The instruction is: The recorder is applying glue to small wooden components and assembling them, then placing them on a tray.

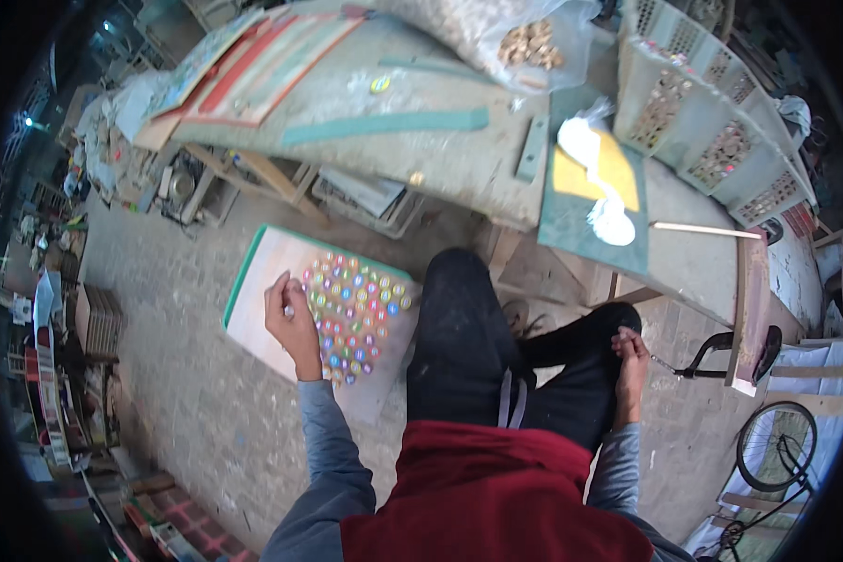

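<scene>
My left hand (291, 318) hovers over the left part of a pale board with a green edge (258, 253), low on my left side. Its fingers are curled in a pinch, and whatever they hold is too small to make out. Beside it, many small round pieces (356, 295) in several colours with light centres lie spread over the board. On the other side, my right hand (630, 351) is by my right knee, its fingers closed together; a tiny pale spot shows at the fingertips. A black C-shaped clamp (707, 351) with a thin rod is just to its right.
The worktable (384, 145) spans ahead, bearing green strips (393, 124), a bag of small tan pieces (531, 45) and a white bundle (612, 223) on yellow and green sheets. A white perforated crate (693, 122) stands at far right. A bicycle wheel (776, 446) is lower right.
</scene>
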A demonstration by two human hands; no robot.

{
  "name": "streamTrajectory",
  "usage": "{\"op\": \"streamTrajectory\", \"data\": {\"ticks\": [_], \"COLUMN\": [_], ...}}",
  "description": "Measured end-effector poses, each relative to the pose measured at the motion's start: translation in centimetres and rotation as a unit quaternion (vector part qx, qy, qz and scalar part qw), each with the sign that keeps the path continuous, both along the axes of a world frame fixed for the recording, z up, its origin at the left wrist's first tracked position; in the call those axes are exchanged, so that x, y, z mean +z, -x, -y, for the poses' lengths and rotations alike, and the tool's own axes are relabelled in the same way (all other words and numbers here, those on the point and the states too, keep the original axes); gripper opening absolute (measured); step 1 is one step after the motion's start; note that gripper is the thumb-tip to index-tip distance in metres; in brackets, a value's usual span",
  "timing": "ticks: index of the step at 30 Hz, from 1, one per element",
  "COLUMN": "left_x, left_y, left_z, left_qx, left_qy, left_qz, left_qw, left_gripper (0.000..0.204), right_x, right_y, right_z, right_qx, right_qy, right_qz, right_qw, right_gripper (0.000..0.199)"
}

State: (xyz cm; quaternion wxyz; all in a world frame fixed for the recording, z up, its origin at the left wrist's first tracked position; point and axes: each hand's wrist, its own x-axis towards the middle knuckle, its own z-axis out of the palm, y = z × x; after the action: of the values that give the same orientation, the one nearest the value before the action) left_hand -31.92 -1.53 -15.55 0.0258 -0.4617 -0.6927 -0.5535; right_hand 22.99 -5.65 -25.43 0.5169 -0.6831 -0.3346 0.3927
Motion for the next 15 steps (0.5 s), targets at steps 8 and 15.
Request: {"op": "streamTrajectory", "data": {"ticks": [8,15], "left_x": [17.0,17.7], "left_y": [-14.4,-20.3], "left_z": [-16.8,-33.5], "left_qx": [-0.392,-0.4], "left_qy": [-0.112,0.026], "left_qz": [-0.125,-0.337], "left_qw": [0.905,0.852], "left_gripper": [0.013,0.022], "right_x": [-2.4,-2.4], "right_y": [-0.9,-0.9], "right_z": [-0.2,-0.2], "right_qx": [0.003,-0.026], "right_qy": [-0.039,-0.047], "right_qz": [0.026,0.001], "right_qw": [0.999,0.999], "right_gripper": [0.02,0.02]}}
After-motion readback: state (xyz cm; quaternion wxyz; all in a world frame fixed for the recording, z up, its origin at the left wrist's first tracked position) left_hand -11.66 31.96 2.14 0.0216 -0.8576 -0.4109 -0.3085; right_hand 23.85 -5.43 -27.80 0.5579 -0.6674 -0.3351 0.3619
